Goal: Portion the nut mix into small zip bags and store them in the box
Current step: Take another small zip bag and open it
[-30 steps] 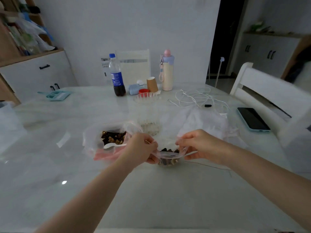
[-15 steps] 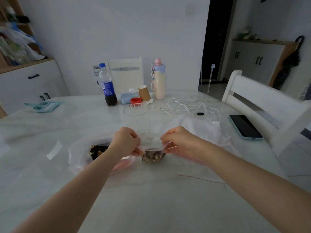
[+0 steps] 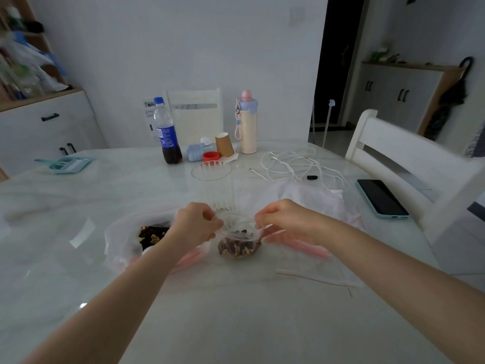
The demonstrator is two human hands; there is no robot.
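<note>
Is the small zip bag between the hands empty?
No, the small zip bag pinched by both hands already holds a portion of nut mix.

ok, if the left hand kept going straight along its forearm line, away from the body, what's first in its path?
Probably the clear ribbed glass, just beyond the left hand, which pinches the small zip bag. Depth is unclear, so it may pass beside it.

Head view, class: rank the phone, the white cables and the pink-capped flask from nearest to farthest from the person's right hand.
Measured from the right hand:
1. White cables, just beyond it, toward the table's middle.
2. Phone, off to the right, near the table edge.
3. Pink-capped flask, at the far end of the table, by the wall.
</note>
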